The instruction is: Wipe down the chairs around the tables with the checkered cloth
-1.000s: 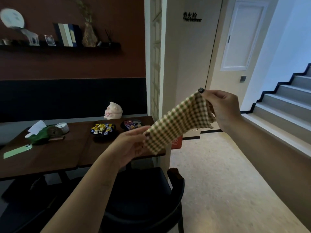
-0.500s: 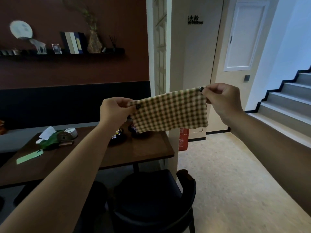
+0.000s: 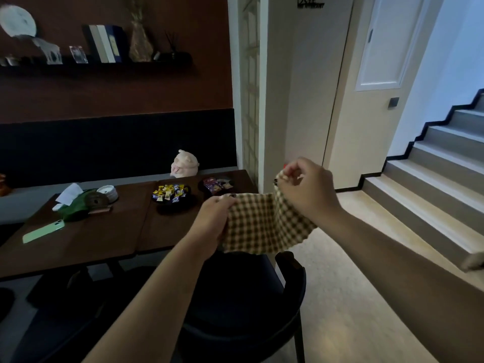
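Observation:
The checkered cloth (image 3: 264,224), green and cream, hangs in the air between both hands above a dark chair. My left hand (image 3: 212,218) grips its left edge. My right hand (image 3: 306,189) pinches its upper right corner, slightly higher and farther away. The cloth sags and folds between them. The dark chair (image 3: 251,297) with a curved backrest stands right below the cloth, tucked at the corner of the brown table (image 3: 104,239). My left forearm hides part of its seat.
The table holds a green phone (image 3: 43,233), a green tissue holder (image 3: 76,208), two dark bowls of sweets (image 3: 171,196) and a pink figurine (image 3: 184,165). A white pillar (image 3: 262,100) rises behind the table. Stairs (image 3: 432,184) climb at right, beside pale open floor (image 3: 353,284).
Both hands have come down with the cloth, from chest height to just above the chair. The cloth was stretched flat and now sags, and the hands are closer together.

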Action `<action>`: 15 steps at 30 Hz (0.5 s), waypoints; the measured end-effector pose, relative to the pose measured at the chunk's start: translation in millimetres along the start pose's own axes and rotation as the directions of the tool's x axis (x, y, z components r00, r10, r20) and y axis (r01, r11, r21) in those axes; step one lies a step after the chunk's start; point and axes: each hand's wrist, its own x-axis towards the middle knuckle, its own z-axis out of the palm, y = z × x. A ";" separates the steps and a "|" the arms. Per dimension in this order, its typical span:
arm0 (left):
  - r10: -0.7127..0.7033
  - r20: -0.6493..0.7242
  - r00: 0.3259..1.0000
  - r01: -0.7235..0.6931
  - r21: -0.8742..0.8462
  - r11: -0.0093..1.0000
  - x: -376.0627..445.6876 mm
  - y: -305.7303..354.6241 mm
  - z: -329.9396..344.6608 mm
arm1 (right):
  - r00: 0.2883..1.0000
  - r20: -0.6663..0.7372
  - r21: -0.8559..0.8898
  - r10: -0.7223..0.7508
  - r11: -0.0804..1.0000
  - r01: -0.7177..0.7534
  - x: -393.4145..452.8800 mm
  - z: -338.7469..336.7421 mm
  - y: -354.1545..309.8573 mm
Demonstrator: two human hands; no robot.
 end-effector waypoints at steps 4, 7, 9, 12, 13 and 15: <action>-0.030 0.035 0.999 0.033 -0.084 0.996 21.5 -19.0 34.6 | 0.991 0.129 0.203 0.037 0.977 -0.063 -9.9 24.8 14.4; -0.014 0.057 0.998 0.025 -0.200 0.980 42.0 -33.7 56.8 | 0.926 0.342 0.329 0.163 0.902 -0.280 -8.7 41.5 46.9; -0.027 0.084 0.996 0.048 -0.251 0.967 56.3 -41.5 71.9 | 0.905 0.387 0.357 0.175 0.877 -0.322 -5.4 47.0 76.9; -0.044 0.024 0.999 0.048 -0.189 0.981 80.8 -53.9 97.8 | 0.916 0.342 0.342 0.209 0.880 -0.329 2.6 49.4 126.0; -0.054 0.010 0.998 0.055 -0.171 0.984 89.1 -59.3 106.4 | 0.919 0.309 0.331 0.245 0.878 -0.345 5.2 50.3 143.6; -0.087 -0.001 0.996 0.086 -0.161 0.983 105.0 -71.2 122.9 | 0.880 0.291 0.306 0.376 0.835 -0.458 10.1 52.8 179.3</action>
